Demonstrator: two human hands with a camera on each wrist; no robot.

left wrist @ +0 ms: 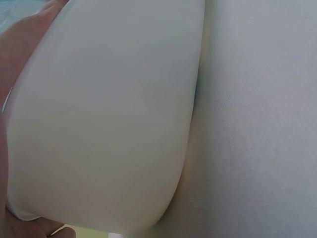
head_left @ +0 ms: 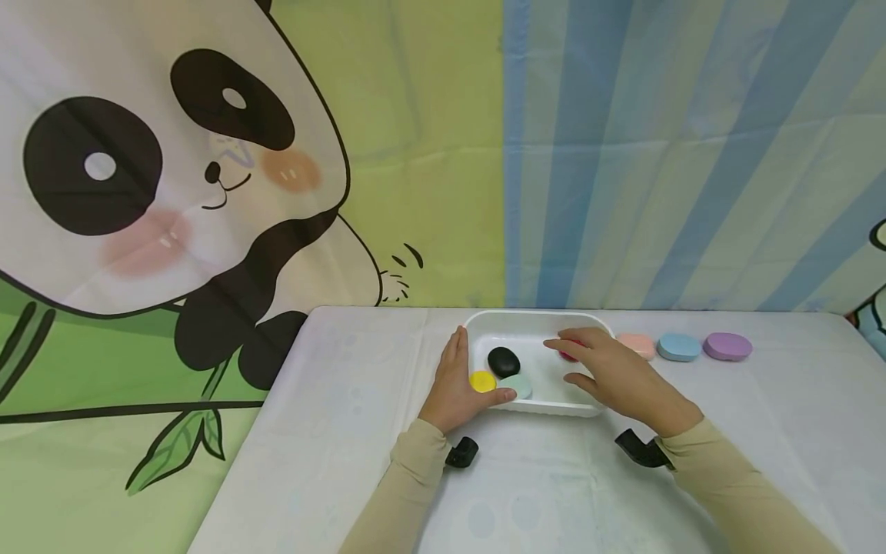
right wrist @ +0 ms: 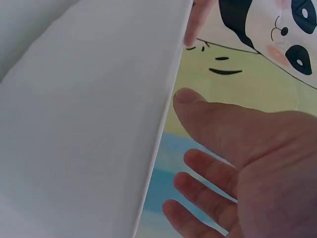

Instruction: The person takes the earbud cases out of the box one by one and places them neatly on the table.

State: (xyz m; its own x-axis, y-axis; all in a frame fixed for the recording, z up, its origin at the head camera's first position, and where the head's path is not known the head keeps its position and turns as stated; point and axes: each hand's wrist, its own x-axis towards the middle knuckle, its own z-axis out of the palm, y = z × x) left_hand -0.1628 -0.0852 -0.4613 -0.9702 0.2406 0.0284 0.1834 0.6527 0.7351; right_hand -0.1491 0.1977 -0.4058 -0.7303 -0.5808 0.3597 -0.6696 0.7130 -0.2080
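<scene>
A white tray (head_left: 547, 406) lies on the table, and my left hand (head_left: 458, 392) holds its left front corner. The left thumb reaches over the front rim while the fingers lie along the left side. Inside the tray are a black oval piece (head_left: 504, 362), a yellow round piece (head_left: 482, 381) and a pale mint piece (head_left: 517, 385). Over the tray's right part is my right hand (head_left: 619, 375), fingers loosely extended. Beneath its fingers a red piece (head_left: 571, 354) shows partly; contact cannot be told. In the right wrist view, the thumb (right wrist: 213, 114) and fingers are spread apart beside the tray wall (right wrist: 99, 124).
Right of the tray, a pink piece (head_left: 637, 345), a blue piece (head_left: 679, 347) and a purple piece (head_left: 727, 346) lie in a row on the white-covered table (head_left: 360, 431). A panda-printed cloth (head_left: 415, 154) hangs behind the table.
</scene>
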